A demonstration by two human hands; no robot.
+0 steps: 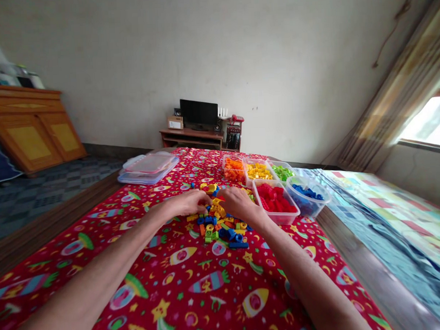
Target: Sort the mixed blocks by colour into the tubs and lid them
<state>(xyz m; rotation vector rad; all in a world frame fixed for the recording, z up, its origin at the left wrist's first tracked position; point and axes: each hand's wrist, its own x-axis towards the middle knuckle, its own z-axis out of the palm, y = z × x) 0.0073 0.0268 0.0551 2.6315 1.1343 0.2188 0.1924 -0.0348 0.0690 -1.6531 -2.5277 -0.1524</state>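
A pile of mixed toy building blocks (226, 225) in yellow, blue, green and orange lies on a red patterned cloth (211, 301). My left hand (192, 202) reaches in at the pile's left side, its fingers curled down among the blocks. On the opposite side is my right hand (239, 202), with bent fingers by a small red-orange piece. What either hand pinches is too small or hidden to tell. Just right of my right hand stands a clear tub of red blocks (277, 218).
Behind the red tub are tubs of orange blocks (234, 169), yellow blocks (258, 171) and green blocks (281, 172). A round tub of blue blocks (309, 194) sits at the right edge. Stacked plastic lids (149, 167) lie far left. A bed (382, 211) adjoins the table's right side.
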